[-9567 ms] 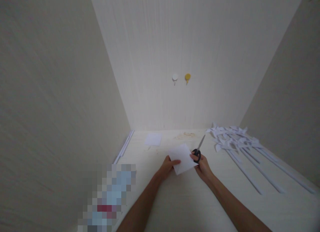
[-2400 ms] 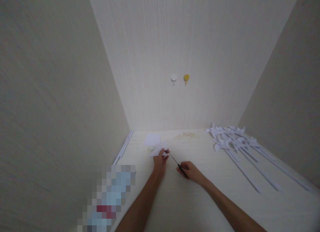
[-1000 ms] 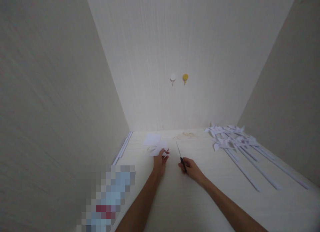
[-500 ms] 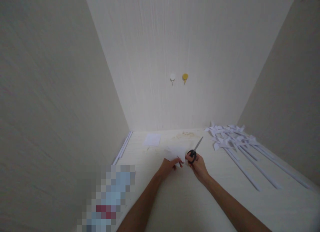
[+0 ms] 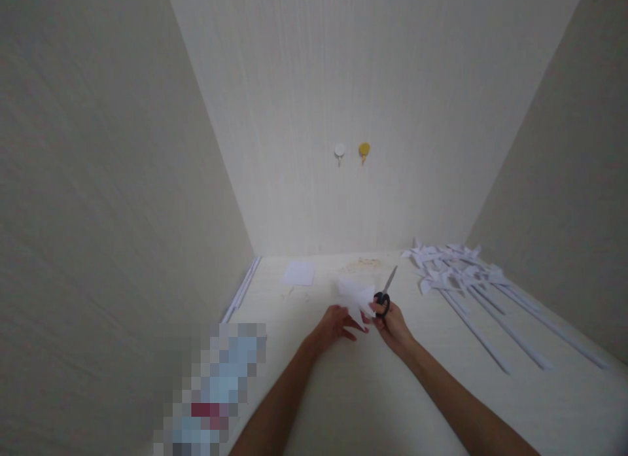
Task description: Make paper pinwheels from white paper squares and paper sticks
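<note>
A creased white sheet of paper [image 5: 356, 290] is up off the table between my hands. My left hand [image 5: 334, 326] is at its lower left edge, with its fingers curled around the paper's lower corner; part of the grip is hidden. Black-handled scissors [image 5: 382, 303] are in my right hand [image 5: 394, 325], the blades pointing up and away to the right. The right fingertips also touch the paper's right edge.
A square white sheet [image 5: 299, 273] lies at the back left, with small scraps [image 5: 291, 290] before it. Several paper pinwheels [image 5: 436, 276] on rolled sticks lie to the right. More paper rolls [image 5: 241, 289] line the left wall. Two hooks [image 5: 364, 150] hang on the back wall.
The paper has shifted right and turned, and now shows a folded shape close to the scissors. My left fingers have spread and moved along its edge. The scissors stay in my right hand.
</note>
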Tool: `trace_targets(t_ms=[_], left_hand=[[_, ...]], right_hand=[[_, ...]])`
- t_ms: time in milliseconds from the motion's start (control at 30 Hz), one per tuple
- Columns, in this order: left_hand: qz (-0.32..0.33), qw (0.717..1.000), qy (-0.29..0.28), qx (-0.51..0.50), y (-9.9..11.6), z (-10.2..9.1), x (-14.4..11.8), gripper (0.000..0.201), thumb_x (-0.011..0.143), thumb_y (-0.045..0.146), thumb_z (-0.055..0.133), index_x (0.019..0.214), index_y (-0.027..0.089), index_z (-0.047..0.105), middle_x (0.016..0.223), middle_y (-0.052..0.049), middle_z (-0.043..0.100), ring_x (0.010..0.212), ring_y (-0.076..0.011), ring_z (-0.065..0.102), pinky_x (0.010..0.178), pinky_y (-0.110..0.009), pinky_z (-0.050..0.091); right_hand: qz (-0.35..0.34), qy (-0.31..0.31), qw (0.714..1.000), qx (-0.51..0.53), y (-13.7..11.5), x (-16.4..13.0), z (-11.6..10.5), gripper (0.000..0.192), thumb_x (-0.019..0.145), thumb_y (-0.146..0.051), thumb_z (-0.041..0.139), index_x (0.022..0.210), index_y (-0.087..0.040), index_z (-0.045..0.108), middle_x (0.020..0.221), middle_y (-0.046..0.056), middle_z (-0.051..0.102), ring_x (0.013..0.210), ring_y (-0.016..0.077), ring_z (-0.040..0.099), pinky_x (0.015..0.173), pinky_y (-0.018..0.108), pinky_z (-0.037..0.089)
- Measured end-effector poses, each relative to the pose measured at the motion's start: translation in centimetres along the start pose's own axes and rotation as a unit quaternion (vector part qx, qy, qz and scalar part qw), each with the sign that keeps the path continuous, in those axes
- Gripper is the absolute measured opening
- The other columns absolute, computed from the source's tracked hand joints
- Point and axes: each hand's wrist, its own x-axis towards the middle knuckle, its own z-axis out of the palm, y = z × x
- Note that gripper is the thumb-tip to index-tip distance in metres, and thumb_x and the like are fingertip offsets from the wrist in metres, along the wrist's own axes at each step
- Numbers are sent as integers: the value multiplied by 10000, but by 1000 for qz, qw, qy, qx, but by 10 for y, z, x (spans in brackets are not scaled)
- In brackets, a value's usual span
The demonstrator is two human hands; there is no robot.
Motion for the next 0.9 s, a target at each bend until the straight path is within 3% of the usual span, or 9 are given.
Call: trace_targets(t_ms=[67, 167, 300, 400, 533, 700, 800, 900], left_hand=[[-20, 997, -34, -62, 1, -5, 1, 530, 692, 562, 419, 856, 93, 603, 916, -162, 626, 759, -246, 611, 465, -228, 421], [-53, 990, -43, -122, 3, -11, 2, 662, 700, 644, 280, 836, 82, 603, 887, -188, 633, 770, -281, 610, 470, -253, 426], [-109, 985, -49, -122, 5, -11, 2, 775, 666, 700, 210, 897, 70, 596, 811, -196, 646, 688, -263, 619, 468, -264, 416], [-149, 980, -88, -101, 3, -10, 1, 695, 670, 640, 264, 784, 58, 625, 759, -181, 651, 613, -241, 618, 422, -242, 384], [-193, 966, -157, -72, 3, -8, -1, 461, 657, 412, 368, 739, 39, 625, 787, -187, 647, 609, -222, 616, 428, -239, 373], [-166, 973, -142, -71, 3, -10, -2, 322, 670, 405, 423, 696, 111, 551, 741, -149, 659, 554, -216, 615, 428, -242, 381], [-162, 975, -130, -82, 2, -13, 0, 478, 699, 585, 327, 676, 137, 493, 658, -133, 648, 505, -225, 605, 409, -249, 374], [-155, 977, -102, -102, 0, -16, 1, 660, 660, 712, 201, 796, 143, 508, 614, -102, 628, 484, -215, 596, 415, -251, 373]], right_hand=[[26, -3, 999, 36, -2, 2, -1, 262, 468, -169, 705, 583, -167, 469, 430, -107, 401, 313, -10, 283, 278, 114, 194], [46, -12, 997, 57, -5, 4, -4, 266, 459, -160, 695, 573, -171, 454, 435, -109, 401, 303, -15, 254, 272, 113, 209], [56, -44, 997, 34, -7, 2, -4, 226, 483, -147, 671, 572, -168, 465, 446, -102, 402, 313, -15, 243, 280, 112, 206], [51, -73, 996, -21, -8, -2, -2, 182, 500, -150, 650, 575, -169, 484, 439, -100, 377, 323, -7, 228, 281, 125, 170], [37, -93, 992, -74, -8, -6, 0, 151, 488, -154, 631, 552, -164, 494, 442, -91, 374, 337, 4, 249, 291, 140, 157], [55, -58, 997, -20, -9, -5, -1, 157, 466, -138, 628, 559, -173, 506, 430, -93, 394, 333, 10, 283, 302, 140, 216], [56, -38, 997, 38, -11, -3, -2, 169, 464, -130, 617, 573, -189, 503, 474, -83, 462, 363, 30, 356, 336, 157, 297], [58, -31, 996, 56, -11, -1, -4, 173, 480, -121, 608, 590, -199, 499, 515, -78, 505, 394, 47, 405, 355, 173, 323]])
